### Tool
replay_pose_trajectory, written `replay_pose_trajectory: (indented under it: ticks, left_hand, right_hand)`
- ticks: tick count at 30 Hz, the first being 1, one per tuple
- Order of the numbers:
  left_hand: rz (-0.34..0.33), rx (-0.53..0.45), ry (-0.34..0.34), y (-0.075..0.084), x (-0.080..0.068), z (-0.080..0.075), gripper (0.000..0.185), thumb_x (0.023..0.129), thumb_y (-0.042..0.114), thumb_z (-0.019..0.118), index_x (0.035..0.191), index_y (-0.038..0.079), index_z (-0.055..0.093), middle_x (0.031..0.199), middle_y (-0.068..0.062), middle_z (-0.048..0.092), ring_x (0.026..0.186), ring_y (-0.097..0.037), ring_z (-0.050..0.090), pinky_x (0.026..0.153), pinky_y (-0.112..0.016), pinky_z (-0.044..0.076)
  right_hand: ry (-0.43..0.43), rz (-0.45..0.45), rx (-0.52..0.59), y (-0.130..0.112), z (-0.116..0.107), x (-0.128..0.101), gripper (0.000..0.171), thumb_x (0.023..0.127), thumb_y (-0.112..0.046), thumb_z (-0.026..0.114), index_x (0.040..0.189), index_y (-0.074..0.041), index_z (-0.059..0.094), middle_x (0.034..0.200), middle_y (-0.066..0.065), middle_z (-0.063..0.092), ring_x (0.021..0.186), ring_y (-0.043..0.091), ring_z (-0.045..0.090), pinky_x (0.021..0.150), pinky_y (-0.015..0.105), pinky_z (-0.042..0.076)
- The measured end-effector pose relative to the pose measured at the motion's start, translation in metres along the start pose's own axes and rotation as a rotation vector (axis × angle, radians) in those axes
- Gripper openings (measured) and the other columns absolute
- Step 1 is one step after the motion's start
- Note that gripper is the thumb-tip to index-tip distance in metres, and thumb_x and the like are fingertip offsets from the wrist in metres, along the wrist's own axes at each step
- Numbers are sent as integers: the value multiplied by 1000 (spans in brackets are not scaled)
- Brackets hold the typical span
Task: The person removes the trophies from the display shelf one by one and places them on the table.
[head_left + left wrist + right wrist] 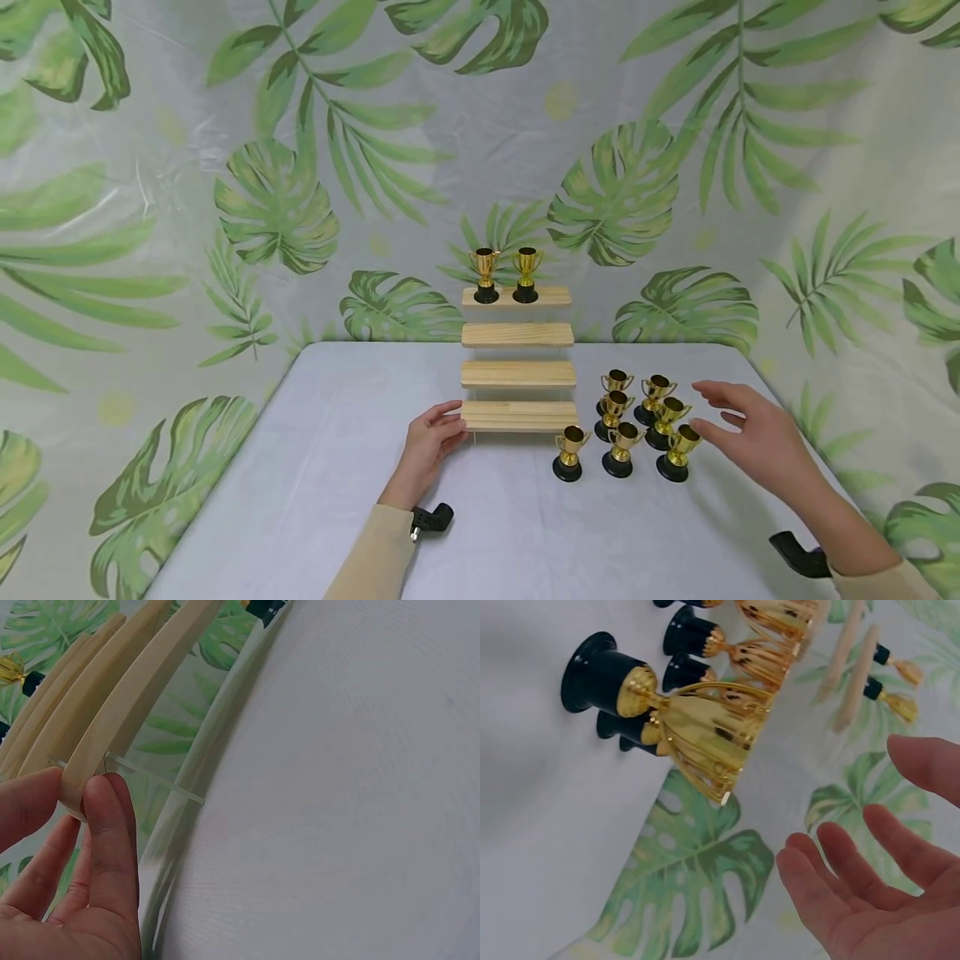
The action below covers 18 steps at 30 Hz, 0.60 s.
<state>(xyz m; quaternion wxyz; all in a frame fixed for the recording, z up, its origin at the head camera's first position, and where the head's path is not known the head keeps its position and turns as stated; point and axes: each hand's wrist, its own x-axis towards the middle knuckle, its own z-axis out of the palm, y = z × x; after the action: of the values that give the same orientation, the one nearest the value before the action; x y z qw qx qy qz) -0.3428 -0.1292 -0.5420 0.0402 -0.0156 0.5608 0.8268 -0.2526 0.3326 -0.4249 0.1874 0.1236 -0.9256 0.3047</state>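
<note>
A stepped wooden shelf stand (pixel 519 417) with four tiers stands at the middle of the table. My left hand (pixel 427 443) pinches the left end of its lowest board; thumb and fingers lie on either side of the wood (pixel 105 742). Two small gold trophy cups, one at left (pixel 486 271) and one at right (pixel 527 271), stand upright on the top tier. Several more gold trophies with black bases are grouped to the right of the stand. Beside the nearest right trophy (pixel 678 454), my right hand (pixel 761 442) hovers with fingers spread and nothing held.
A white cloth covers the table (pixel 300 500). Behind it hangs a leaf-printed curtain (pixel 495 125). The front trophy (pixel 570 454) stands close to the stand's lower right corner. Clear supports (pixel 157 778) hold up the boards.
</note>
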Motion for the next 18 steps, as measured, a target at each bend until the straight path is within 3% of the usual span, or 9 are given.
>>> replay_pose_trajectory:
  ticks: [14,18]
  left_hand:
    - [-1,25,-14,2,-1,1,50,89,-5,71,136,-7,55,107,-15,68,88,-19,70,83,-31,59]
    - [0,31,1,2,-1,1,48,89,-6,71,135,-6,57,106,-14,69,87,-20,70,81,-31,59]
  right_hand:
    - [16,-61,7,-28,0,25,52,91,-30,77,138,-14,60,128,8,62,113,29,59,87,6,45]
    - [23,-81,8,-40,0,35,52,92,-31,77,138,-14,60,128,8,62,112,29,59,91,26,53]
